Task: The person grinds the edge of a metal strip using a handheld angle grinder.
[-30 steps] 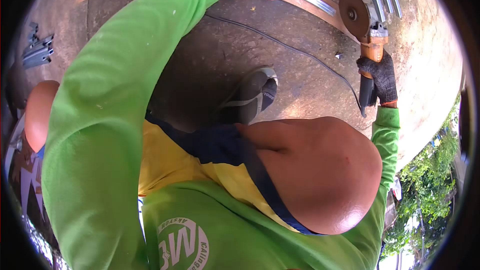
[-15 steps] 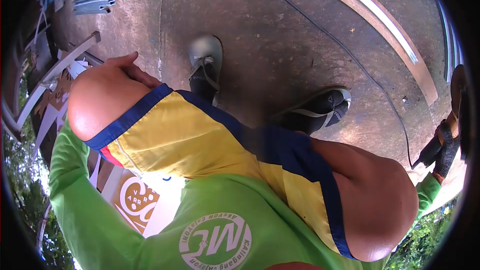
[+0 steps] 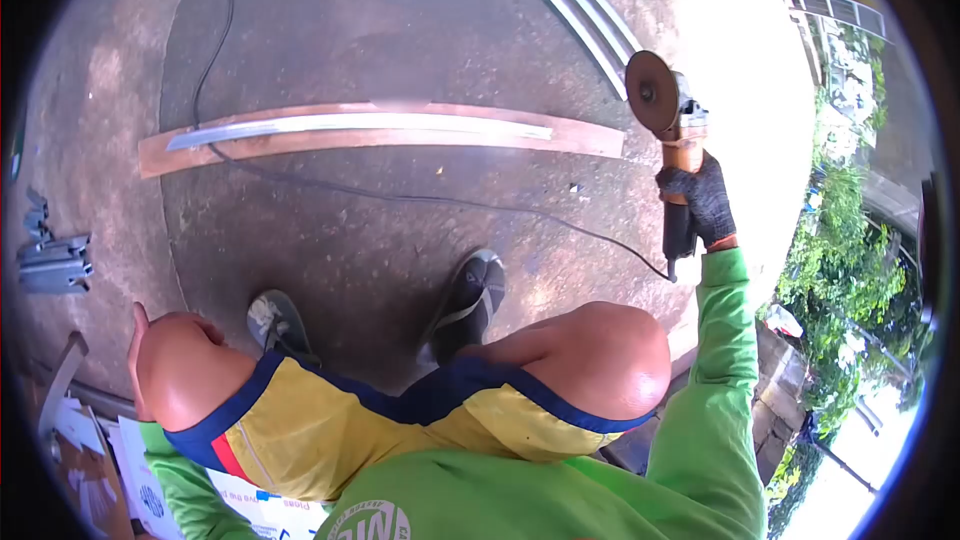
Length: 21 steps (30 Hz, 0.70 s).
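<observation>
My right hand [image 3: 708,198], in a dark knitted glove, grips an orange and black angle grinder [image 3: 683,155] by its body, out at the right. The grinder's brown disc [image 3: 652,92] points away from me, close to the ends of the metal strips. A dark power cord [image 3: 400,198] leaves its lower end and runs left across the floor. My bare left hand [image 3: 140,355] rests at the outer side of my left knee, with a finger or thumb stretched out and the others partly hidden by the knee.
A light metal strip [image 3: 370,124] lies on a curved-looking wooden board [image 3: 592,142] in front. More long metal strips [image 3: 575,5] lie at the back right. Short grey metal pieces [image 3: 55,265] are stacked at the left. Printed boards [image 3: 150,480] stand lower left; plants [image 3: 840,260] grow at right.
My view has swung to the right and up. My right hand with the angle grinder, at the right edge before, is now fully in sight and raised. My left hand stays at the knee.
</observation>
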### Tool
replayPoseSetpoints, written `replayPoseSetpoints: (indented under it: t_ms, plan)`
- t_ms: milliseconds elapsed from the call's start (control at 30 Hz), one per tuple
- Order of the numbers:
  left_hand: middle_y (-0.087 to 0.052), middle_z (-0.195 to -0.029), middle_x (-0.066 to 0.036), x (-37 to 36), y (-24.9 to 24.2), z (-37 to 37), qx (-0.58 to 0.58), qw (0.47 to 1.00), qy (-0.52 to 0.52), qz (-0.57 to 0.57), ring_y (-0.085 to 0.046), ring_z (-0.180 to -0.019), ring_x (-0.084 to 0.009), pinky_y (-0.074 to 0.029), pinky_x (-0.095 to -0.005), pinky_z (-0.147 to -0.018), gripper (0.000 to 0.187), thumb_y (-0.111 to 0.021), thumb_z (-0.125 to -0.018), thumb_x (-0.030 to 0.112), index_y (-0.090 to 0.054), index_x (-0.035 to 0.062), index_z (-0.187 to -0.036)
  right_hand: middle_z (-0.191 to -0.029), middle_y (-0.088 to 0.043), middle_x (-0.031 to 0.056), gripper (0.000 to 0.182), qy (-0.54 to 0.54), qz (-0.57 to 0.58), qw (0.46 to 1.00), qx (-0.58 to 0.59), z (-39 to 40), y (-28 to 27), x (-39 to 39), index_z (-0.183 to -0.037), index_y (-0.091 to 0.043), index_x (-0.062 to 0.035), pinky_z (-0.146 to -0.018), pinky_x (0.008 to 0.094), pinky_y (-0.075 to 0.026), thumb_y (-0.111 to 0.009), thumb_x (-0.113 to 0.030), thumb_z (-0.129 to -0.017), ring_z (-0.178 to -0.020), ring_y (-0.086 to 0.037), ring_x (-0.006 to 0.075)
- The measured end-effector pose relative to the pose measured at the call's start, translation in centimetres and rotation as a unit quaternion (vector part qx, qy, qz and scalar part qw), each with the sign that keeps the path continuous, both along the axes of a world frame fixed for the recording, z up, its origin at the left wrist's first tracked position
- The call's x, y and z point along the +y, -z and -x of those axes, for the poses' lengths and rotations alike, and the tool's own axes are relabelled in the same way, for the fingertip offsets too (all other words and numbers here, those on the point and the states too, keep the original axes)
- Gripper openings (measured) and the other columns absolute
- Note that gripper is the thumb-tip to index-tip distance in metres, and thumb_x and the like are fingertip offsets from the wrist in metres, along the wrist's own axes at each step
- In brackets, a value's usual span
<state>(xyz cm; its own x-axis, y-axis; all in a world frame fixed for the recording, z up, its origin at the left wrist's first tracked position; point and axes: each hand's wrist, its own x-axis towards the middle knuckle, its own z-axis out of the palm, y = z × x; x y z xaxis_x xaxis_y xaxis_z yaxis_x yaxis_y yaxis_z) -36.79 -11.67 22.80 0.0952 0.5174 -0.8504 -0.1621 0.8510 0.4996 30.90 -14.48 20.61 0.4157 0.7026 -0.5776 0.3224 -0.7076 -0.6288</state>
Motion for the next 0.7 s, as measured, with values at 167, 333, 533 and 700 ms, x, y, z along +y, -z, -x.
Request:
replayPoseSetpoints:
  t_ms: [167, 333, 533, 700]
  plan:
    - [-0.070, -0.124, -0.019, 17.9, 4.4, -8.9, 0.139, 0.724, 0.582, -0.342, -0.067, -0.117, -0.0342, -0.050, -0.0413, -0.103, 0.053, -0.068, -0.094, 0.040, -0.063, 0.0015, -0.130, -0.085, -0.069, 0.0085, 0.045, 0.021, -0.018, 0.997, -0.066, 1.4, -4.4, -0.1, -0.109, -0.064, 0.0007, -0.064, 0.0342, -0.057, -0.084, -0.007, -0.069, -0.071, -0.067, 0.0186]
    - [-0.038, -0.159, -0.018, 19.0, 9.8, -19.0, 0.197, 0.504, 0.757, -0.365, -0.034, -0.148, -0.0386, -0.029, -0.0615, -0.118, 0.081, -0.069, -0.090, 0.044, -0.036, 0.0045, -0.152, -0.081, -0.069, 0.0105, 0.041, 0.123, -0.107, 0.986, 0.028, 5.8, -11.3, -1.3, -0.106, -0.063, 0.0016, -0.058, 0.0366, -0.059, -0.082, -0.009, -0.071, -0.063, -0.068, 0.0233]
    - [-0.047, -0.151, -0.014, 16.4, 17.0, -20.1, 0.219, 0.425, 0.692, -0.541, -0.043, -0.141, -0.0366, -0.038, -0.0586, -0.113, 0.076, -0.075, -0.083, 0.034, -0.044, 0.0061, -0.146, -0.079, -0.068, 0.0130, 0.038, 0.206, -0.246, 0.935, 0.151, 6.3, -15.2, -6.7, -0.105, -0.060, -0.0001, -0.057, 0.0411, -0.060, -0.079, -0.009, -0.074, -0.063, -0.069, 0.0272]
    - [-0.057, -0.137, -0.017, 15.8, 15.0, -20.5, 0.215, 0.406, 0.696, -0.551, -0.050, -0.132, -0.0371, -0.042, -0.0571, -0.107, 0.067, -0.076, -0.084, 0.029, -0.049, 0.0023, -0.140, -0.084, -0.067, 0.0126, 0.036, 0.254, -0.315, 0.852, 0.333, 4.1, -14.6, -7.9, -0.110, -0.058, -0.0074, -0.061, 0.0413, -0.060, -0.080, -0.022, -0.085, -0.067, -0.068, 0.0280]
